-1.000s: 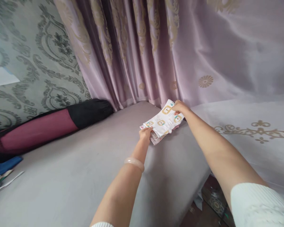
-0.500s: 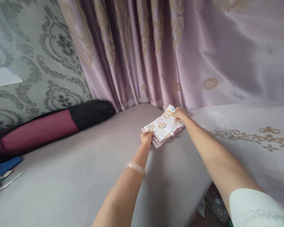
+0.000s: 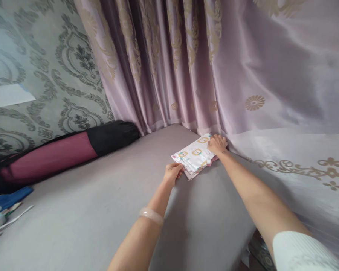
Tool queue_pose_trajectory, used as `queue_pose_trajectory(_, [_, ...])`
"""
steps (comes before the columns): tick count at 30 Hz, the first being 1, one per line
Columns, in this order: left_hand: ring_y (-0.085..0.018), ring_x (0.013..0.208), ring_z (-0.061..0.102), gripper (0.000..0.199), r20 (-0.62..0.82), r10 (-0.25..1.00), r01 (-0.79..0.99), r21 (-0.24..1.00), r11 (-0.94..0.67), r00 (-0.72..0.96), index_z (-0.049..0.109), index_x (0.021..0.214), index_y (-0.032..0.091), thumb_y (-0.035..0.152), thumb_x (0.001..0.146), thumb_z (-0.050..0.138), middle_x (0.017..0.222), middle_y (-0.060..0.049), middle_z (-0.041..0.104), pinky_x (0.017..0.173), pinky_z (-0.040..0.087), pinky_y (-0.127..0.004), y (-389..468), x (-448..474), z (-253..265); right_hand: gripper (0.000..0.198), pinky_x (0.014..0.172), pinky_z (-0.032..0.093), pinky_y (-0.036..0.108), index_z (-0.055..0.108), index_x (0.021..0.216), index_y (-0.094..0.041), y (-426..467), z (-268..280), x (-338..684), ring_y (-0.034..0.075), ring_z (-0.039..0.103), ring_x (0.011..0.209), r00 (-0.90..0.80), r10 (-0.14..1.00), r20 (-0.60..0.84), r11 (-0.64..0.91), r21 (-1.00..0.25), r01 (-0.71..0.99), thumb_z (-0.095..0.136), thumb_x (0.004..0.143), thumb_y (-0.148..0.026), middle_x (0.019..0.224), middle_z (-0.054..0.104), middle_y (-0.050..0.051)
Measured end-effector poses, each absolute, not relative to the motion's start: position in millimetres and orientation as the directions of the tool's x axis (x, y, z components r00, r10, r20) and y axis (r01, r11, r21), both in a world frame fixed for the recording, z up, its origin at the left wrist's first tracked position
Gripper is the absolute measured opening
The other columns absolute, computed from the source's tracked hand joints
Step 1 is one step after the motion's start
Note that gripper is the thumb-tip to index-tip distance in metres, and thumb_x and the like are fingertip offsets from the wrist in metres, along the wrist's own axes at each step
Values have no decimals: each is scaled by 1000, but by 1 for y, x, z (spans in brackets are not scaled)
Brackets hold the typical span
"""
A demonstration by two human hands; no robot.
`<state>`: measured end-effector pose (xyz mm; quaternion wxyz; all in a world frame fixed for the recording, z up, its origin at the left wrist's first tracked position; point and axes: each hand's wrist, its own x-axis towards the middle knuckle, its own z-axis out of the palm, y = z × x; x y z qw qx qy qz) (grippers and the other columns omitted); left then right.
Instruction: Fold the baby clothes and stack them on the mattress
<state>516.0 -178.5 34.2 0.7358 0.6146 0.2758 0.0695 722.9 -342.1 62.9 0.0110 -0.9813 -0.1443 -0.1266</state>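
A folded white cloth point(image 3: 196, 152) printed with yellow-framed figures lies on top of folded pink cloth point(image 3: 190, 176) at the far end of the grey-covered bed. My left hand point(image 3: 173, 171) is closed at the near left corner of the white cloth, thumb and finger pinching its edge. Pressed down on the far right part is my right hand point(image 3: 218, 144), its fingers spread and lying over the fabric. Part of the cloth is hidden under that hand.
Along the patterned wall rests a long black and maroon bag point(image 3: 51, 156). Pink curtains point(image 3: 192, 67) hang right behind the cloth. At the left edge are a blue item point(image 3: 12, 199) and a white cord point(image 3: 15, 218). The bed's edge point(image 3: 248, 241) drops off at lower right.
The white cloth has been lowered flatter onto the pile. My right hand has gone from gripping its far corner to lying spread on top. The view has shifted slightly.
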Motion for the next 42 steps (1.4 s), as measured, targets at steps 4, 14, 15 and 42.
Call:
queue_pose_trajectory(4, [-6,46,46,24,-324,409,280,946,165,853,67,80,12,30,67,74,66,-4,66,44,31,-20,-158,487,35,50,106,25,52,48,135,-14,-347,43,728,32,34,132,935,276,224,-956,-36,291,29,94,-37,142,44,16])
queue_pose_trajectory(14, [-9,58,49,53,-325,514,347,936,55,794,67,89,15,56,57,74,77,-4,67,56,37,-22,-103,386,52,53,106,24,57,43,139,-16,-349,39,737,33,35,133,965,240,104,-964,-87,250,24,95,-41,141,44,17])
queue_pose_trajectory(15, [-10,59,49,55,-319,519,353,935,35,793,67,90,14,58,57,73,78,-5,67,56,37,-22,-98,374,55,53,107,22,58,42,139,-16,-346,41,736,33,32,135,967,235,98,-967,-79,243,24,96,-40,143,42,17])
queue_pose_trajectory(42, [-14,67,56,52,-339,615,439,899,-12,712,68,94,15,58,66,68,84,-8,70,60,39,-24,-59,232,58,46,99,31,56,63,114,-30,-260,25,647,31,44,126,738,664,121,-744,5,668,23,94,-38,131,56,15])
